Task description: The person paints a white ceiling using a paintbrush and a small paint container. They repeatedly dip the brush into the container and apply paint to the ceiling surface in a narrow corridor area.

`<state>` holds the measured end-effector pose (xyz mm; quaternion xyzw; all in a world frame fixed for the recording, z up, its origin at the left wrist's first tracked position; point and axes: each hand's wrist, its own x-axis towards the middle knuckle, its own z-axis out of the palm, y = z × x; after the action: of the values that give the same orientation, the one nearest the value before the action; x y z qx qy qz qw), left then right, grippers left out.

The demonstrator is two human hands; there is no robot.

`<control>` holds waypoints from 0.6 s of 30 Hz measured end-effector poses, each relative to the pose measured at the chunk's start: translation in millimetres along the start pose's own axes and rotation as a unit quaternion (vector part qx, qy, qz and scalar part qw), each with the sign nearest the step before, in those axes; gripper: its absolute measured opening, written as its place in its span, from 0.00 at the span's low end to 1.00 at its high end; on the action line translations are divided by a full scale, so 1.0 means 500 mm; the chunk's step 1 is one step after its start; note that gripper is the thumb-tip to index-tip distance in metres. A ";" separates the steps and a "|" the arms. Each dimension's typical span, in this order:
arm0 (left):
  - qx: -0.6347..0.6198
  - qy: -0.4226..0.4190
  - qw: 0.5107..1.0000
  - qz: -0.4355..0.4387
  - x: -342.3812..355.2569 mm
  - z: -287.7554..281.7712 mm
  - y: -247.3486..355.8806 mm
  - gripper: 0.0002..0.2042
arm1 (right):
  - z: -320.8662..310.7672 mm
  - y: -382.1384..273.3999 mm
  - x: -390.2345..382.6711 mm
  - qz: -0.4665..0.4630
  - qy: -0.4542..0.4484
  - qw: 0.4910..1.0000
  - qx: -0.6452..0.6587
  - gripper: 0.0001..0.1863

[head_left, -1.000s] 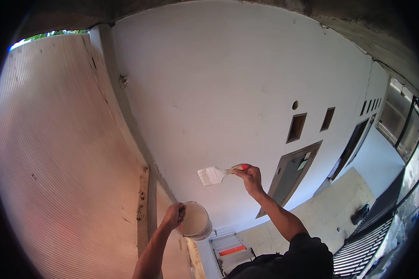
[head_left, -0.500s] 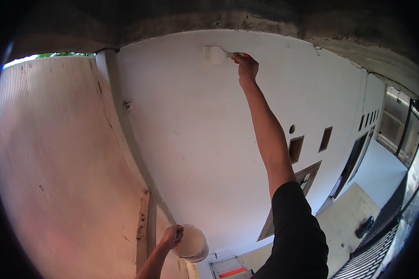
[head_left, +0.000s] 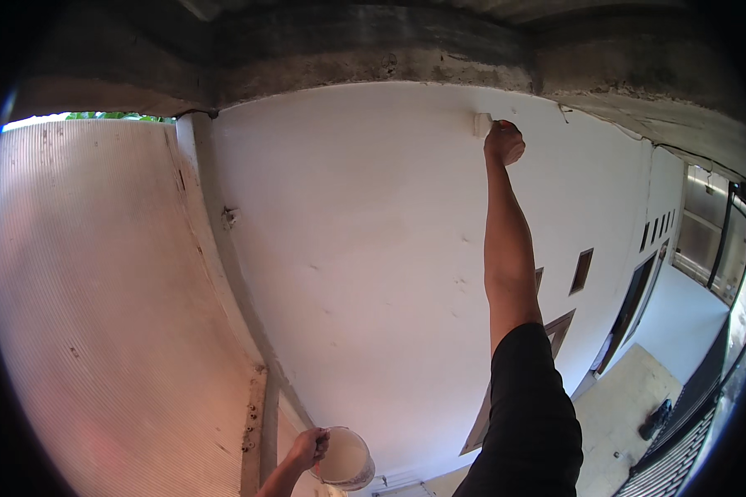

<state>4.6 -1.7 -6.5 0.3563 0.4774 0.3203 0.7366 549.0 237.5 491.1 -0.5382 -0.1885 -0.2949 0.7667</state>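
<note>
High on the white wall (head_left: 356, 224), my right hand (head_left: 503, 142) grips a wide white paintbrush (head_left: 481, 124) by its handle, its head at the wall's surface just below the concrete beam. The handle is mostly hidden behind my fingers, and my arm is stretched upward. Low at the left, my left hand (head_left: 311, 447) is closed on the handle of a pale bucket (head_left: 348, 451) with a light liquid inside and smears on its outside.
A corrugated translucent panel (head_left: 99, 290) and a post (head_left: 203, 190) stand at the left. A concrete beam (head_left: 373, 45) runs overhead. At the right are small openings, a doorway (head_left: 624, 310), black railings (head_left: 663, 447) and a pale floor (head_left: 630, 389) with a dark object.
My right hand has risen with the brush from mid-wall to near the top, then moved rightward. My left hand and the bucket have dropped lower in the view, which has tilted upward.
</note>
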 end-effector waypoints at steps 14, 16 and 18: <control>0.018 0.011 1.000 0.018 -0.016 0.002 0.017 0.11 | -0.040 -0.298 -0.350 -0.181 -0.184 0.935 0.242 0.05; 0.016 0.007 1.000 0.014 -0.012 0.008 0.020 0.11 | -0.011 -0.277 -0.317 -0.170 -0.178 0.932 0.265 0.06; 0.019 0.013 1.000 0.018 -0.006 0.003 0.016 0.11 | 0.000 -0.239 -0.273 -0.088 -0.218 0.942 0.239 0.08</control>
<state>4.0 -0.3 2.1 0.3747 0.4864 0.3288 0.7176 367.4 242.3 493.7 -0.3714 -0.4628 -0.1829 0.7839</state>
